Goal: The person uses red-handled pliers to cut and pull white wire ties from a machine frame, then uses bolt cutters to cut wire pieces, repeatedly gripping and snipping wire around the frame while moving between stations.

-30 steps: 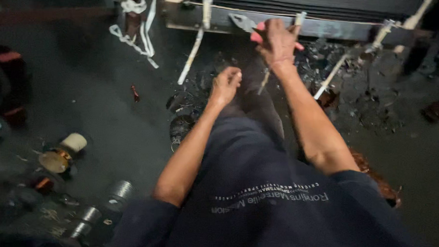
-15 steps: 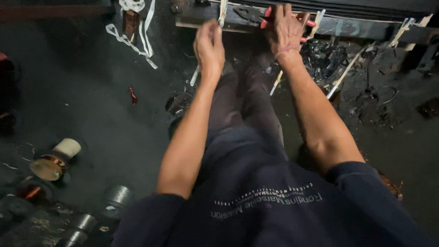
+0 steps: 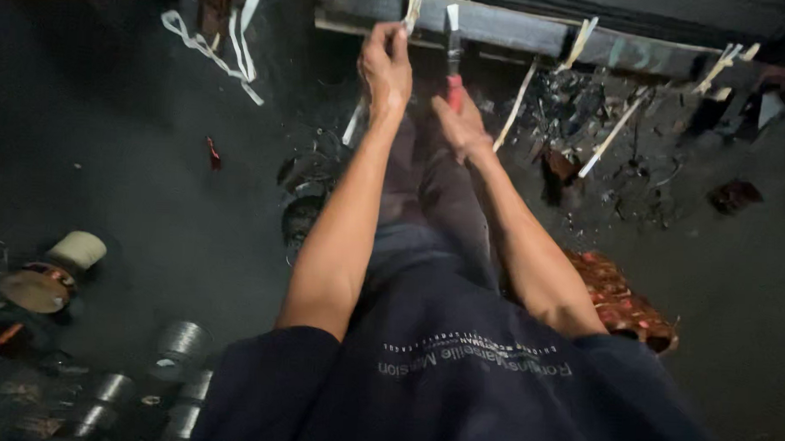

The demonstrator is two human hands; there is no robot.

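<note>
At the top of the view, the left hand point(image 3: 386, 65) has its fingers point(image 3: 397, 40) pinched shut on the lower end of a pale flat strip point(image 3: 411, 5), which stands nearly upright out of a long dark bar point(image 3: 521, 32) running across the top. The strip's long axis points away from the person, straight up out of the pinch.

Just beside it, to the right, the right hand point(image 3: 458, 125) is wrapped closed around the red handle of a tool point(image 3: 453, 62). The tool's dark head reaches up to a second pale strip point(image 3: 452, 16) on the same bar; whether the head touches the strip I cannot tell. The tool also lies along the away-from-body line, nearly parallel to the held strip, and the two hands are near each other but apart.

Farther right along the bar, at least four more pale strips point(image 3: 580, 43) lean at slants, some hanging down over a heap of dark scraps point(image 3: 587, 123) on the floor.

To the left, white tape point(image 3: 233, 41) dangles in loops. Low on the left floor lie one cream-coloured spool point(image 3: 76, 251) and at least three grey metal spools point(image 3: 178, 343). By the right elbow sits one reddish-brown copper bundle point(image 3: 620, 298).
</note>
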